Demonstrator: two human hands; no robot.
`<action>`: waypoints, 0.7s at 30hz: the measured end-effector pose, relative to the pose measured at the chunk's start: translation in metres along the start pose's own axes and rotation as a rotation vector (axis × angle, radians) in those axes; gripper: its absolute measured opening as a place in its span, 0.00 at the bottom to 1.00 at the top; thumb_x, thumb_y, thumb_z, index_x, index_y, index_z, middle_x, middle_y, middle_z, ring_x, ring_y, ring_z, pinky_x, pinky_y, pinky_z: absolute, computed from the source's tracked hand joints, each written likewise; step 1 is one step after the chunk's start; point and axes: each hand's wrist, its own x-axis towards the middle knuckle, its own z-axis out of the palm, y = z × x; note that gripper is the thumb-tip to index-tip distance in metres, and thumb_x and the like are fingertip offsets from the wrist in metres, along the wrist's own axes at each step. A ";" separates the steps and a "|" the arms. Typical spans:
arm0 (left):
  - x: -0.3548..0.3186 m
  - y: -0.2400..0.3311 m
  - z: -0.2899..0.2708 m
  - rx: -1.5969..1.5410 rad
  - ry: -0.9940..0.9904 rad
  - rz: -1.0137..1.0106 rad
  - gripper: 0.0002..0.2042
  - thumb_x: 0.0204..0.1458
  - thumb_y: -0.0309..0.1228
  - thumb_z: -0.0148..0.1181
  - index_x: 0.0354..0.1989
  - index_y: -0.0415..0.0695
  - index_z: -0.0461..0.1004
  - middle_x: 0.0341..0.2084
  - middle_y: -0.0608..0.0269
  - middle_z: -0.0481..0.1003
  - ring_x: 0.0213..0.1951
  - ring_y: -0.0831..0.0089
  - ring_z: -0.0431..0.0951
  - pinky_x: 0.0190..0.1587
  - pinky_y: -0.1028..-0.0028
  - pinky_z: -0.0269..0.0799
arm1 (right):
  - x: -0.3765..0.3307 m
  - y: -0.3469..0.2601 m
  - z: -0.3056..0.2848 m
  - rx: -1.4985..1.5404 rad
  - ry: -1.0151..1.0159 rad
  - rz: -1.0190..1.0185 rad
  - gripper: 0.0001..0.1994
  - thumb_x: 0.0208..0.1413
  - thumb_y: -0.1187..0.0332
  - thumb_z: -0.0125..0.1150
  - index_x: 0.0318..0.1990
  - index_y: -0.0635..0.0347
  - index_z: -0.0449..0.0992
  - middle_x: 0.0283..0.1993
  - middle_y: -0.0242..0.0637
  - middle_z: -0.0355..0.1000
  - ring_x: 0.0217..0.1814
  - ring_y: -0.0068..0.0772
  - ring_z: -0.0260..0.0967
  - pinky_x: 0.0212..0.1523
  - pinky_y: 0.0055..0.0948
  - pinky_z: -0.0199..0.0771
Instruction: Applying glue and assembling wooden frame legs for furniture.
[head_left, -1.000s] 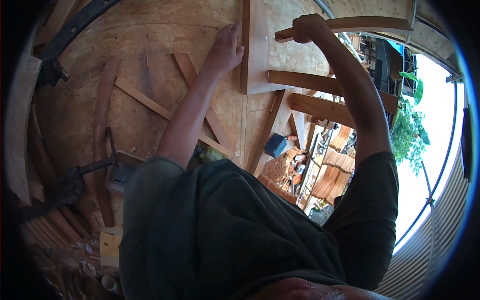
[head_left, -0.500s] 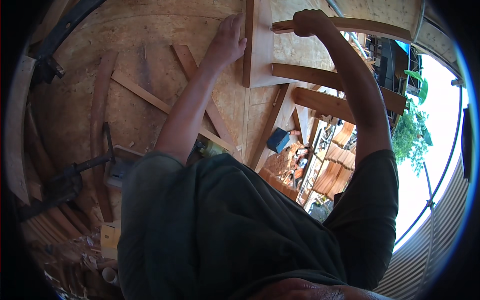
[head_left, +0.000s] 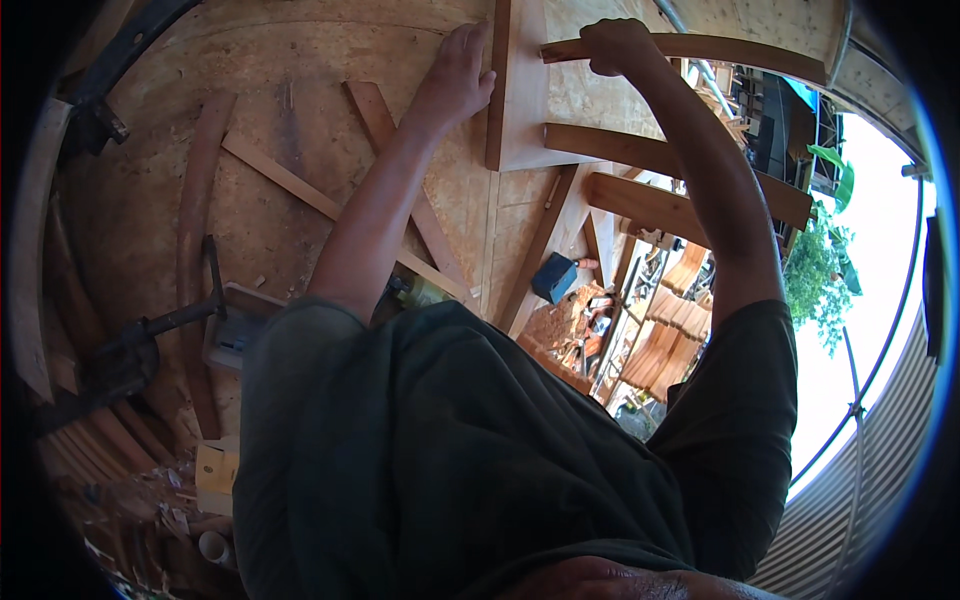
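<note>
My right hand [head_left: 616,48] is closed around a slim curved wooden piece [head_left: 740,52] near its left end. That end meets the face of a thick upright board [head_left: 522,110]. On the board's left side is my left hand [head_left: 459,80], its fingers stretched out and its thumb close to the board's edge; whether it touches the board I cannot tell. Two more wooden pieces, an upper one [head_left: 612,147] and a lower one [head_left: 645,203], extend to the right below the held one. The upper one meets the same board.
Loose wooden strips [head_left: 285,178] and a curved slat [head_left: 197,260] lie on the plywood bench [head_left: 300,60]. Dark clamps [head_left: 125,365] stand at the left beside a shallow tray [head_left: 235,320]. A dark blue block-shaped object [head_left: 553,277] sits right of centre, near stacked curved wood [head_left: 665,345].
My right hand and the left end of the slim wooden piece have shifted very slightly left. My left hand has stayed beside the board.
</note>
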 end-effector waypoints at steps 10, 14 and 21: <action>0.000 0.001 0.001 0.034 0.014 0.019 0.36 0.51 0.27 0.66 0.68 0.37 0.57 0.62 0.42 0.63 0.66 0.44 0.62 0.69 0.56 0.62 | -0.008 -0.014 0.045 -0.152 0.446 0.004 0.12 0.55 0.63 0.63 0.45 0.55 0.80 0.42 0.41 0.75 0.47 0.45 0.75 0.48 0.57 0.71; -0.001 0.001 0.000 0.035 0.002 0.036 0.36 0.51 0.28 0.66 0.68 0.36 0.57 0.62 0.41 0.63 0.66 0.44 0.61 0.70 0.55 0.60 | -0.014 -0.028 0.045 -0.237 0.475 0.011 0.14 0.54 0.63 0.63 0.47 0.57 0.78 0.42 0.41 0.73 0.47 0.45 0.72 0.48 0.54 0.68; -0.002 -0.004 0.002 0.035 0.008 0.060 0.36 0.49 0.28 0.66 0.68 0.37 0.57 0.62 0.41 0.63 0.65 0.43 0.62 0.70 0.54 0.60 | -0.018 -0.026 0.042 -0.230 0.600 -0.006 0.18 0.51 0.67 0.66 0.49 0.61 0.76 0.43 0.40 0.73 0.47 0.41 0.71 0.48 0.50 0.67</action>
